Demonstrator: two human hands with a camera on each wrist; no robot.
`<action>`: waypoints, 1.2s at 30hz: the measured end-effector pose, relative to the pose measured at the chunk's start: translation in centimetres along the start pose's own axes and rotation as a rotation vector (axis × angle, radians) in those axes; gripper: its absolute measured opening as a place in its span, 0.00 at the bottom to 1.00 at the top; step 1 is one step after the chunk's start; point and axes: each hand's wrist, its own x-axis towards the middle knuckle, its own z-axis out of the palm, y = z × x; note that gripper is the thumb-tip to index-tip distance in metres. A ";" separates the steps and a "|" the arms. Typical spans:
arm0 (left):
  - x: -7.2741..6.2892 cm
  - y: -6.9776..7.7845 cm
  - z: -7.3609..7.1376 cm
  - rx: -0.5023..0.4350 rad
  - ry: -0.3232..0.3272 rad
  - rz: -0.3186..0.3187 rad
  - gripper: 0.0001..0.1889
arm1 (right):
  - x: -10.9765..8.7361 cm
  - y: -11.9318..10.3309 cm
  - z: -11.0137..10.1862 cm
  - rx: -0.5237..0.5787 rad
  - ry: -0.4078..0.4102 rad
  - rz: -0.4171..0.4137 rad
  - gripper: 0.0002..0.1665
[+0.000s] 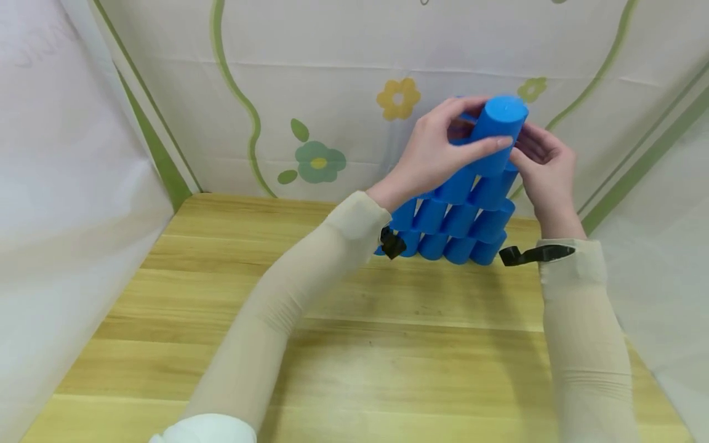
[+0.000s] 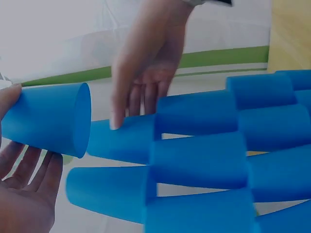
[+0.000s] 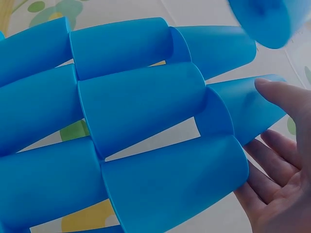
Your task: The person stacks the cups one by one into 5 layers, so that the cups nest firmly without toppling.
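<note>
An upside-down blue plastic cup [image 1: 493, 138] is held in my left hand [image 1: 426, 147], thumb on the near side and fingers on the far side. In the left wrist view this cup [image 2: 48, 116] hangs apart from the stacked ones, its rim above the top row. My right hand [image 1: 551, 175] grips the end cup [image 3: 238, 107] of the top row; its thumb lies on one side and its fingers on the other. Below, a stepped wall of upside-down blue cups [image 1: 460, 218] stands in several rows. The forearm covers its left part in the head view.
The stack stands on a wooden table [image 1: 360, 357] near the back edge. Behind hangs a white curtain [image 1: 343, 92] with flowers and green lines. White fabric [image 1: 66, 215] closes off both sides. Dark wrist mounts [image 1: 393, 243] stick out close to the lower rows.
</note>
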 end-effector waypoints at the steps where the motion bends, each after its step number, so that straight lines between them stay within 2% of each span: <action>1: 0.6 0.4 -0.2 0.001 0.009 -0.002 0.33 | 0.0 0.0 0.0 0.005 -0.003 0.002 0.32; 8: 4.5 2.8 -1.7 -0.005 0.128 -0.013 0.34 | -0.1 -0.1 0.2 -0.020 -0.018 0.052 0.35; 12: 6.3 3.6 -1.9 -0.010 0.203 -0.065 0.32 | -0.1 0.0 0.2 -0.027 -0.013 0.054 0.35; 16: 7.4 4.0 -1.5 0.009 0.216 -0.132 0.32 | -0.1 0.1 0.1 -0.026 -0.015 0.054 0.35; 24: 8.3 3.8 -0.4 0.053 0.171 -0.171 0.34 | -0.2 0.1 0.1 -0.043 -0.017 0.057 0.35; 36: 7.7 1.9 -0.3 0.047 0.197 -0.243 0.32 | -0.4 0.0 0.0 -0.073 -0.018 0.067 0.37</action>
